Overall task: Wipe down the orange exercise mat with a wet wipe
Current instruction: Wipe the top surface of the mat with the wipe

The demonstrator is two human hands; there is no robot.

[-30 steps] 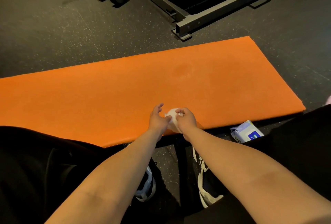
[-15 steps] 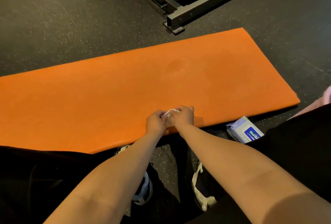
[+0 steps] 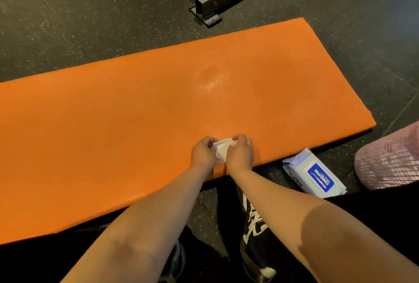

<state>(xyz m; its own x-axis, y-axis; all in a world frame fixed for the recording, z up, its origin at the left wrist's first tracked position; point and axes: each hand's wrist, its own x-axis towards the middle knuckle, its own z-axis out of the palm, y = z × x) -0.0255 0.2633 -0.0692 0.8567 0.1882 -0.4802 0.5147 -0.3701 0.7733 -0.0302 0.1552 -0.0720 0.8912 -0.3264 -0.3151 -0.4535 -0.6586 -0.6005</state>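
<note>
Both hands are over the near edge of the orange mat [image 3: 136, 112], about 6 o'clock from frame centre. Left hand [image 3: 203, 153] and right hand [image 3: 240, 153] each have curled fingers pinching opposite sides of the wet wipe [image 3: 221, 150]. The wipe is bunched between them, just above the mat or touching it, can't tell which. Read: the two-hand pinch is there to pull the wad open or refold it into a flat pad before stroking, so wiping proper hasn't started here. The mat lies flat on the speckled floor [image 3: 68, 22], long axis running 9 to 3 o'clock. A shiny, darker patch [image 3: 210, 76] sits at 12 o'clock from the hands, possibly damp. The wipe pack [image 3: 315, 174] lies on the floor at 4 o'clock, just beside the mat edge, probably parked within the right hand's reach for a refill. Black metal frame [image 3: 210, 4] at 12 o'clock, off the mat. Pink mesh item [image 3: 390, 160] at 3 o'clock, unclear what it is.
</note>
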